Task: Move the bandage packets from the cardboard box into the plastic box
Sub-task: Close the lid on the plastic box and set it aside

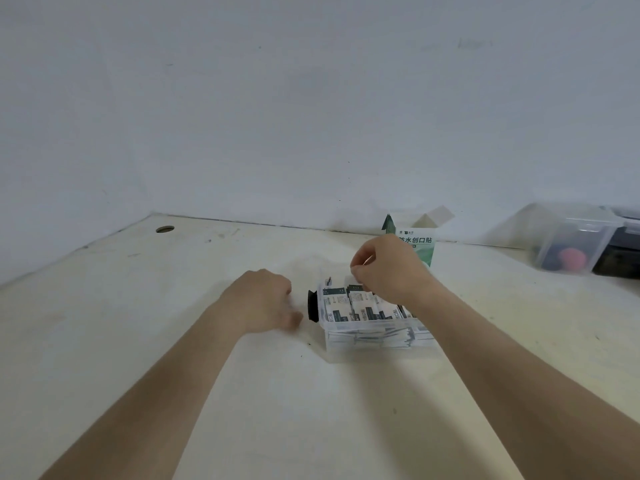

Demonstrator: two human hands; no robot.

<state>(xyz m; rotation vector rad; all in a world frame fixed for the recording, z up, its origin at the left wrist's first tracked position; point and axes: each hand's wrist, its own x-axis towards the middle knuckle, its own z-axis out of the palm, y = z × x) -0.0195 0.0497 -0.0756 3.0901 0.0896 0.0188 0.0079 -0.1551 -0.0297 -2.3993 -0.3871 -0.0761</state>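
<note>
Left hand (263,301) (blurred, curled, grip unclear) is just beside the plastic box (346,328); right hand (389,268) curls over its bandage packets (360,306), hold hidden.

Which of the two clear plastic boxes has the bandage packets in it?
The small clear box beneath the right hand, black clip on its end; the far-right bin holds a red item instead.

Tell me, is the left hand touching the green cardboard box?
Apart. The head view shows the left hand left of the plastic box; the cardboard box stands farther back, behind the right hand.
</note>
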